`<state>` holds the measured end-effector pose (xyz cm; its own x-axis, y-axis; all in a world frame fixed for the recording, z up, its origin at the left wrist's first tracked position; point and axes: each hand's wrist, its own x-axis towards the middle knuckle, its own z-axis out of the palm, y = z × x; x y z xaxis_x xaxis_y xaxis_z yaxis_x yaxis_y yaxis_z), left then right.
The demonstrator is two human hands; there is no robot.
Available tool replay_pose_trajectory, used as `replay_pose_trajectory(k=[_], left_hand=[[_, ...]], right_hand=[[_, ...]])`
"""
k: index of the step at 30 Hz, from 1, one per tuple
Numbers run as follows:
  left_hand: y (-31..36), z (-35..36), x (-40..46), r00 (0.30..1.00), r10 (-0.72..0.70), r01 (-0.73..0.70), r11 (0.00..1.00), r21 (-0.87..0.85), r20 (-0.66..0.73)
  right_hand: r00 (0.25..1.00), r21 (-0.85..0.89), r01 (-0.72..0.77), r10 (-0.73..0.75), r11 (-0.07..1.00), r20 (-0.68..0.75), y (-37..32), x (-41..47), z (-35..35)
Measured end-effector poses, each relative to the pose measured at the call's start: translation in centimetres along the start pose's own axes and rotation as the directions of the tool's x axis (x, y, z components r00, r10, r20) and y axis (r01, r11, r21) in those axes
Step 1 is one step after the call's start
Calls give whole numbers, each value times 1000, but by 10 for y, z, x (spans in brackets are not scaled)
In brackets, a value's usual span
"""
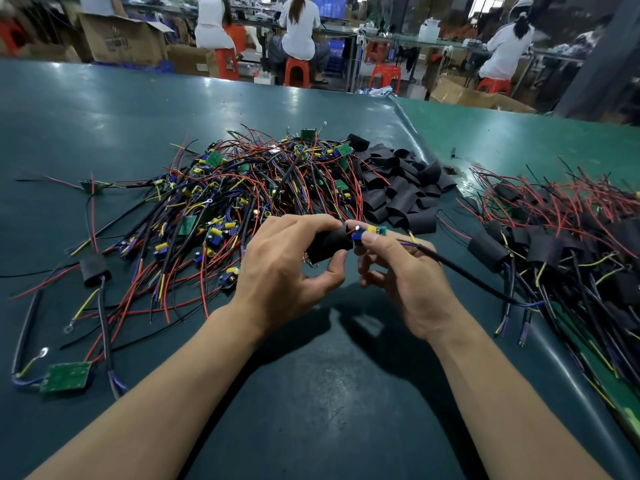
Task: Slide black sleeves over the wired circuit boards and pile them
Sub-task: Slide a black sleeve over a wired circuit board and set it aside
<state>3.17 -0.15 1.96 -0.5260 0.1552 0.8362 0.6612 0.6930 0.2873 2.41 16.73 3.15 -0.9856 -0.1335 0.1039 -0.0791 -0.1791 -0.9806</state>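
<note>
Both hands meet above the worktop's near middle: left hand point(294, 261) curled round a black sleeve point(329, 244), right hand point(398, 268) pinching a wired circuit board point(367, 232) at its mouth. Bare boards point(242, 188) heap behind; sleeved pile point(554, 244) lies toward the right edge.

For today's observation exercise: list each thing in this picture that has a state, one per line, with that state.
Left hand: holds sleeve.
Right hand: pinches board.
Sleeve: open-ended, board at its mouth.
Board: mostly outside the sleeve.
Bare boards: heaped, unsleeved.
Empty sleeves: loosely piled.
Finished pile: sleeved, stacked on the right.
</note>
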Motion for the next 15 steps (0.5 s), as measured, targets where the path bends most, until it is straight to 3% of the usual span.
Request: replay_pose_trajectory(k=[5,12,15], left_hand=[[0,-1,0,999,24,-24,1000,-20,28],[-2,0,0,999,18,-16,998,-67,32],[0,0,0,998,24,-17,993,-117,58]], right_hand=[[993,92,-113,109,989,41,-2,1,-3],[998,153,-59,62,986,-14,-6,1,-6],[997,98,-77,78,992,-12,-6,0,-9]])
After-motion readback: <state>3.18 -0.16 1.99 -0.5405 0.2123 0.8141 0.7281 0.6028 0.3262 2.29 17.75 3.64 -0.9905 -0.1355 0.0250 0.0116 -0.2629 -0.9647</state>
